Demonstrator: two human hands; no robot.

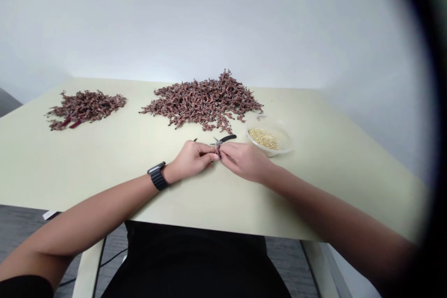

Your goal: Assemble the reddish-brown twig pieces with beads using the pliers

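The left hand (191,159) and right hand (244,162) are meeting at the fingertips, both clamping a small reddish-brown sprig (218,150) just above the bench (104,181); black-handled scissors (225,138) are lying just beyond the fingers; a clear bowl (288,145) of pale grains (263,138) is sitting to the right; a larger heap of sprigs (204,102) and a smaller heap of sprigs (85,109) are lying farther along the bench.

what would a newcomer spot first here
The large heap of dried reddish-brown sprigs catches the eye first, spread across the far middle of the pale cream table, with a smaller heap to its left. Nearer, the left hand and right hand pinch a small sprig, just below black-handled metal scissors, and a clear round bowl of pale grains sits to the right.
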